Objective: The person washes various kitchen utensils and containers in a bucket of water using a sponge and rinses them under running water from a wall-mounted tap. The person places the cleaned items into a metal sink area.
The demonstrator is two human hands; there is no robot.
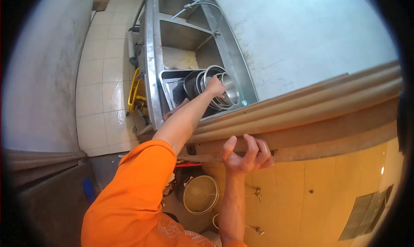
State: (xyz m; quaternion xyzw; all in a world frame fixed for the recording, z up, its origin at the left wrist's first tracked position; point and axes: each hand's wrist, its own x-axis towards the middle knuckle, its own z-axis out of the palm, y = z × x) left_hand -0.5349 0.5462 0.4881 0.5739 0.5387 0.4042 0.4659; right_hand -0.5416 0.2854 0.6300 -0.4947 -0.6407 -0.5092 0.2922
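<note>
My left hand (pixel 215 86) reaches over the near end of a stainless steel sink and touches the rims of several nested round metal bowls (pixel 230 90). Its fingertips are hidden among the rims, so I cannot tell whether it grips one. The bowls lean on their sides beside a dark rectangular tray (pixel 173 91) with a pale rim. Near the edge of a wooden door frame (pixel 291 117), my right hand (pixel 247 154) is raised, wet-looking and holding nothing, with its fingers curled but apart.
Beyond the bowls are sink basins (pixel 184 36) with a faucet and hose (pixel 213 4) above them. A yellow metal frame (pixel 132 91) stands on the tiled floor (pixel 97 65) at left. Below are a large round container (pixel 201 194) and wall taps (pixel 257 193).
</note>
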